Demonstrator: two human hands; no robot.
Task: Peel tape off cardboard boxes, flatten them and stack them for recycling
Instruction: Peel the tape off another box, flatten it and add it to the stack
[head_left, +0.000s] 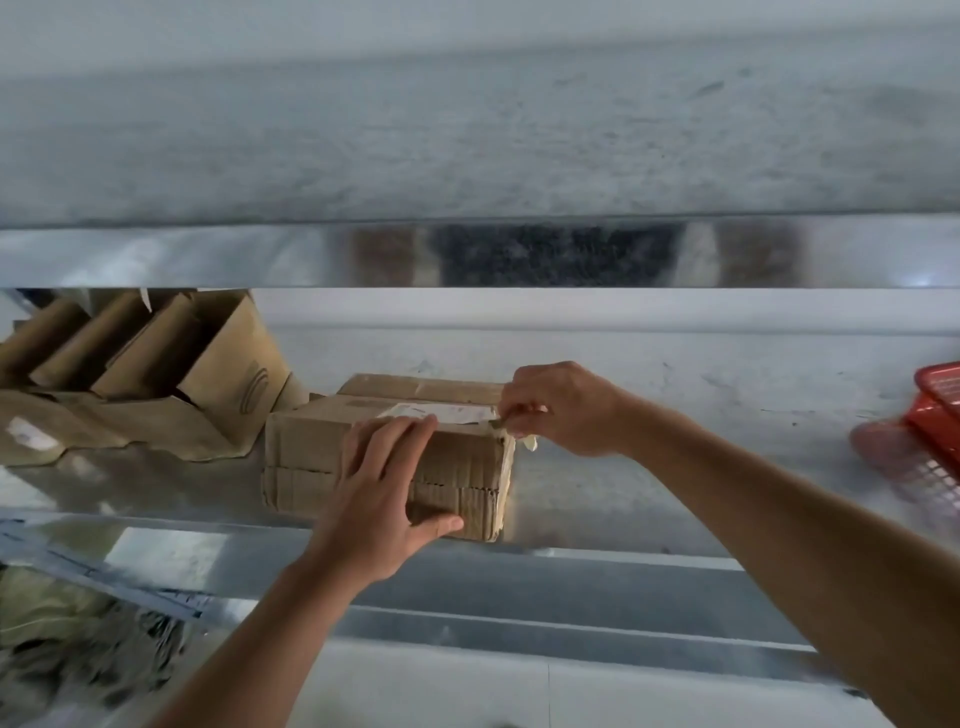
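- Cardboard box (301, 447): closed, on the metal counter (675, 467), at its near edge; white label (441, 411) on top.
- Left grip (382, 499): fingers spread flat across the box's front face, fingertips over the top edge, thumb low near the bottom edge.
- Right grip (563, 410): at the box's top right corner, pinching a lifted end of tape (508, 462); the tape runs down the box's right edge.
- Opened cartons (228, 364): row, left of the box and behind it, tipped over; contents cannot be told.
- Red basket (940, 410): far right of the box, partly out of view; contents cannot be told.
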